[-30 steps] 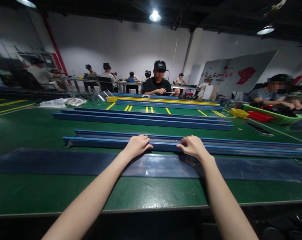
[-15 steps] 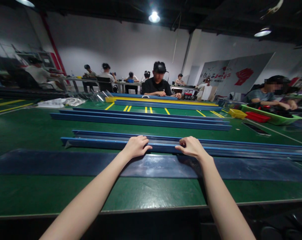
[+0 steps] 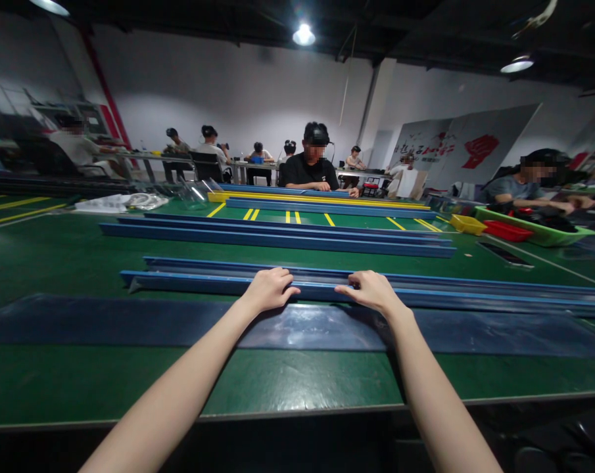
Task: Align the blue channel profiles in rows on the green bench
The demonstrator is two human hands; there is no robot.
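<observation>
A long blue channel (image 3: 193, 284) with two raised walls lies crosswise on the green table. My left hand (image 3: 268, 289) grips its near wall, fingers curled over the top into the channel and thumb on my side. Farther right, my right hand (image 3: 373, 290) pinches the same wall, its thumb pointing left along the outside; the fingertips are partly hidden. Between the hands a stretch of wall stays visible. Nearer me lies a flat, shiny dark-blue strip (image 3: 129, 322), beneath both forearms.
Beyond are another blue channel (image 3: 277, 236) and a yellow rail (image 3: 327, 199). A phone (image 3: 505, 254), a yellow tray (image 3: 467, 224), a red tray (image 3: 508, 230) and a green basin (image 3: 544, 236) sit at right. A co-worker (image 3: 313, 167) sits opposite.
My right hand has slid a little left along the channel wall, closer to my left hand. The left hand and the channel look nearly unmoved.
</observation>
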